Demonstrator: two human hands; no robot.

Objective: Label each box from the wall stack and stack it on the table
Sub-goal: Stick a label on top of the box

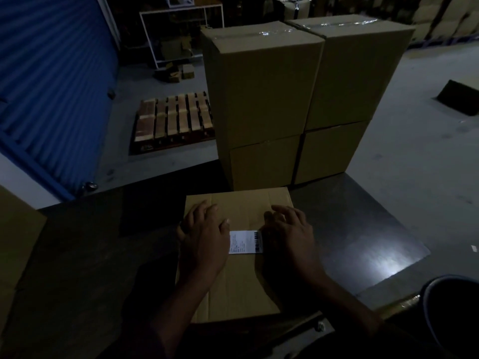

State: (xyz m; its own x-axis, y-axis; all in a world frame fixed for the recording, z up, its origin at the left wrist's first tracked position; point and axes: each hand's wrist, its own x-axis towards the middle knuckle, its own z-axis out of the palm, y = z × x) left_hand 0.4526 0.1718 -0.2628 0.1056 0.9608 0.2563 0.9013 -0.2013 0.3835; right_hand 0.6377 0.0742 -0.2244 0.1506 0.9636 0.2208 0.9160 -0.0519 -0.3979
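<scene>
On the box (241, 286), both hands press the label (245, 242) lying crosswise.

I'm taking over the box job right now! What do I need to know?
Left hand: flat on the near cardboard box, fingers straight, pressing beside the white label.
Right hand: fingers loosely bent, pressing the label's barcode end.
The near box lies on the dark table, right in front of you.
Four stacked boxes stand at the table's far edge, two columns, two high; no labels show on their visible faces.
Done: the label sits on the near box.
Left: smooth it down, stack this box, then carry on with the others.
</scene>
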